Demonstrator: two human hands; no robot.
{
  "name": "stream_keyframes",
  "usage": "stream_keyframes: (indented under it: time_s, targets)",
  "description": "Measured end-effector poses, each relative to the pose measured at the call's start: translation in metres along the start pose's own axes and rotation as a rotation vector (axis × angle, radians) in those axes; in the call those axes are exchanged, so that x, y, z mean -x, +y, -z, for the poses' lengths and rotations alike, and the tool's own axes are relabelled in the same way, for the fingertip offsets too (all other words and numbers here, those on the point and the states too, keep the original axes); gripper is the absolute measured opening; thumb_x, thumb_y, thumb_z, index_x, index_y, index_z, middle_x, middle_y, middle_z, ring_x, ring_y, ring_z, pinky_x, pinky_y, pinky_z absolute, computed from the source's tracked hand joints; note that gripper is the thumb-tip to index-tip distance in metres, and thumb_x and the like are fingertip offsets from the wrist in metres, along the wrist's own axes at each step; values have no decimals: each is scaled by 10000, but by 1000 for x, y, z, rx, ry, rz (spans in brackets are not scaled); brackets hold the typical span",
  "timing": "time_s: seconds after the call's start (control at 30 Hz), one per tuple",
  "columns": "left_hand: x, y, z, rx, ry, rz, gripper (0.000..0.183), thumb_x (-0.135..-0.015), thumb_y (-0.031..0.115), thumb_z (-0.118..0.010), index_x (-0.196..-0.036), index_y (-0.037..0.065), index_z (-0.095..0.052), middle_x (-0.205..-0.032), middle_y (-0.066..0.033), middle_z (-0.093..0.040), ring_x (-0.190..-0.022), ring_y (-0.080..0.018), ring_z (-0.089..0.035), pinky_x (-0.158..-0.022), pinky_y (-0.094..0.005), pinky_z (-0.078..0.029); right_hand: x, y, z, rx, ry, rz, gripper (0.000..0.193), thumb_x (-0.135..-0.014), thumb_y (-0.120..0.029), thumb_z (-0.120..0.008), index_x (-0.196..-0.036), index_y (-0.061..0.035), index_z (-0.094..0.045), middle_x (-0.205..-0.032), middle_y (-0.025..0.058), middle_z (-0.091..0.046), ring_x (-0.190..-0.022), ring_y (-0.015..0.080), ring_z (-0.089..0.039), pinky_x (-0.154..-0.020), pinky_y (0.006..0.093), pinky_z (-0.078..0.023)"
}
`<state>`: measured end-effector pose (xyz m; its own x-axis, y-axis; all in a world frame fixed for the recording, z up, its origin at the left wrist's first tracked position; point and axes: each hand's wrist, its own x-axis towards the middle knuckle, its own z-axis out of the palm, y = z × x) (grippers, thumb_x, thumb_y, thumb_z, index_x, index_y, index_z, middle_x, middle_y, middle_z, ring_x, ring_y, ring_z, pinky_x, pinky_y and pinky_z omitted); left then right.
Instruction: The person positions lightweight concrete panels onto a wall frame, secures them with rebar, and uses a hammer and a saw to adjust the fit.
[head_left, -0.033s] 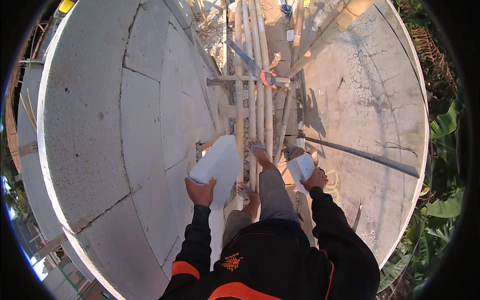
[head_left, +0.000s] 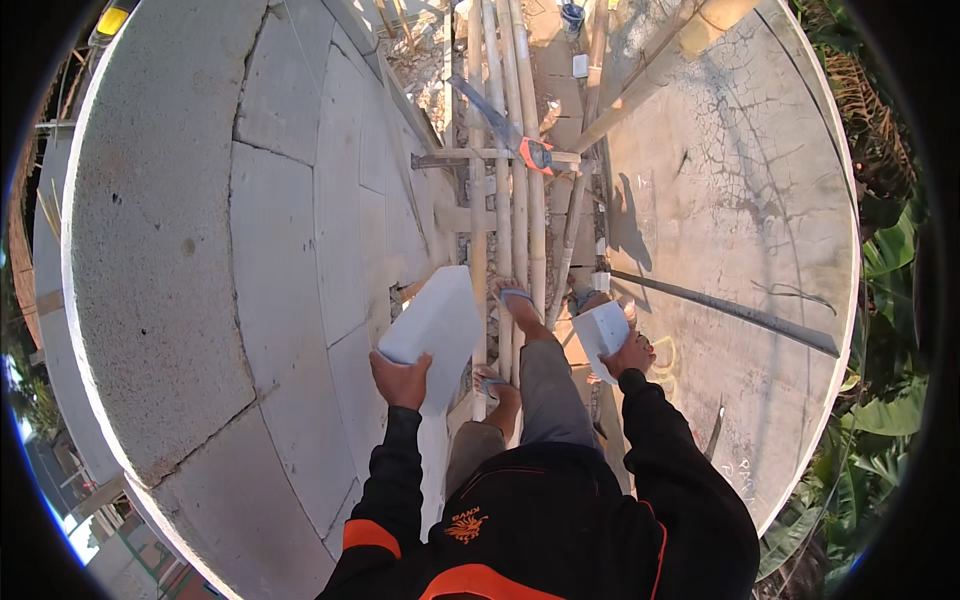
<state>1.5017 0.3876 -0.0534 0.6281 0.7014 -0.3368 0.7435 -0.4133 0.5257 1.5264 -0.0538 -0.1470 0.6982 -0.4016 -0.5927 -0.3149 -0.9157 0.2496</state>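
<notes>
My left hand (head_left: 402,378) is closed on the near end of a large pale aerated concrete block (head_left: 440,312), held beside the left wall with the thumb on its near side. My right hand (head_left: 630,355) grips a smaller pale block piece (head_left: 602,332) near the right wall, its fingers partly hidden. The two blocks are apart, one on each side of my legs. Ahead of my feet, a handsaw (head_left: 508,132) with an orange and black handle lies across the bamboo poles.
My sandalled feet stand on long bamboo poles (head_left: 520,220) with a wooden crosspiece. A block wall (head_left: 280,230) rises at left, a cracked plastered wall (head_left: 720,220) at right. A slanting pole (head_left: 640,95) crosses the far right. A dark bucket (head_left: 572,20) stands far below.
The view has shifted very slightly. Both hands keep hold of their blocks in nearly the same places.
</notes>
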Motion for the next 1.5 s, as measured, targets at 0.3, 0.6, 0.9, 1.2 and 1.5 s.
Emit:
stream_keyframes:
  time_s: [0.3, 0.6, 0.9, 1.2, 1.5]
  targets:
    - [-130, 5, -161, -107, 20, 59, 754, -609, 275, -888, -1099, -74, -434, -1122, -273, -542, -1063, -460, -552, -939, -536, -455, -148, -113, -4, -36, 9, 87, 981, -647, -553, -841, -1371, -81, -379, -1256, 160, -552, -1171, 376, -584, -975, 565, -440]
    - [-214, -36, -294, -377, -36, 69, 768, -641, 317, -889, -1132, -57, -432, -1189, -258, -518, -1118, -440, -542, -934, -532, -489, -255, -223, -45, -88, 90, 235, 808, -686, -496, -845, -1256, -79, -454, -1235, 179, -538, -1172, 375, -586, -964, 517, -476]
    - [-255, -110, -402, -490, -242, 243, 860, -695, 369, -867, -1282, -23, -377, -1289, -218, -477, -1228, -402, -506, -994, -530, -468, -314, -290, -87, -165, 122, 333, 864, -659, -446, -840, -1292, -20, -435, -1222, 207, -519, -1150, 397, -569, -947, 508, -464]
    - [-270, -176, -487, -521, -322, 337, 813, -709, 356, -852, -1271, 7, -380, -1273, -190, -486, -1217, -374, -528, -975, -504, -496, -332, -283, -131, -189, 255, 484, 853, -668, -383, -847, -1296, 10, -425, -1195, 241, -524, -1165, 426, -527, -949, 507, -451]
    - [-273, -240, -539, -492, -396, 261, 836, -679, 332, -883, -1260, 11, -374, -1255, -200, -489, -1191, -392, -540, -958, -505, -506, -336, -281, -135, -229, 279, 556, 807, -657, -334, -856, -1228, 44, -429, -1148, 250, -532, -1108, 433, -517, -936, 512, -429]
